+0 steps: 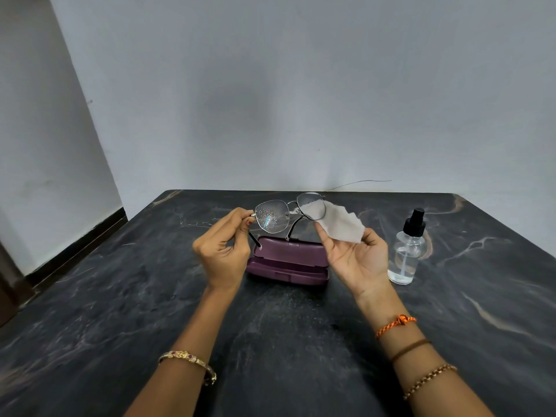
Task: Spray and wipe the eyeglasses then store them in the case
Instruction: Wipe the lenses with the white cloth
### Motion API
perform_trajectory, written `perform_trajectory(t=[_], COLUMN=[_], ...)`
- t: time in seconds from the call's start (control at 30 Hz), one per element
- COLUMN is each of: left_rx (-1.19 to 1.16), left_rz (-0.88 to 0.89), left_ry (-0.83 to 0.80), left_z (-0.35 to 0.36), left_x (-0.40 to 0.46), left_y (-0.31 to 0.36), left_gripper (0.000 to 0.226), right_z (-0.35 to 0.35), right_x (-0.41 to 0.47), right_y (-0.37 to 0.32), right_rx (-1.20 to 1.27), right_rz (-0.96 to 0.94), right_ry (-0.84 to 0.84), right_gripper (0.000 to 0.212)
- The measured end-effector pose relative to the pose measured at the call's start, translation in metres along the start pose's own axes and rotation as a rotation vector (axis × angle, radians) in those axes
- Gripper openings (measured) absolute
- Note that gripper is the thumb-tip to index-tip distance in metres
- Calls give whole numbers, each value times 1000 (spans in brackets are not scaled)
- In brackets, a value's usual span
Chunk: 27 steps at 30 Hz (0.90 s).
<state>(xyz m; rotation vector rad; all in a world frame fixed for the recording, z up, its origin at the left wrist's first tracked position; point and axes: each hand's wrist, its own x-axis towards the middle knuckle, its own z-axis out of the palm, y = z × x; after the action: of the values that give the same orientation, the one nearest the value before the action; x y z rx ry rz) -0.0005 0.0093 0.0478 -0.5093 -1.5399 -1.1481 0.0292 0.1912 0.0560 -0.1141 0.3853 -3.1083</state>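
Thin metal-framed eyeglasses (272,217) hang in the air above the table, their left lens dotted with spray droplets. My left hand (224,252) pinches the frame at its left hinge. My right hand (358,255) holds a small grey cloth (341,225) between thumb and fingers, and the cloth lies behind the right lens. A purple hard case (288,263) stands open on the table right below the glasses, between my two hands. A clear spray bottle (407,251) with a black pump top stands upright to the right of my right hand.
The table (120,311) is dark marbled stone, with its left edge near a grey wall and a dark skirting. A thin wire (361,182) lies along the table's far edge.
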Motion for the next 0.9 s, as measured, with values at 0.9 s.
perform_trajectory(t=[0.9], left_rx=[-55], left_rz=[168], left_ry=[-112], left_z=[6], left_x=[-5], left_y=[16], left_gripper=[12], right_z=[2], right_x=[6], right_y=[1], right_rx=[-151], right_rz=[-167], right_ry=[42], right_gripper=[96])
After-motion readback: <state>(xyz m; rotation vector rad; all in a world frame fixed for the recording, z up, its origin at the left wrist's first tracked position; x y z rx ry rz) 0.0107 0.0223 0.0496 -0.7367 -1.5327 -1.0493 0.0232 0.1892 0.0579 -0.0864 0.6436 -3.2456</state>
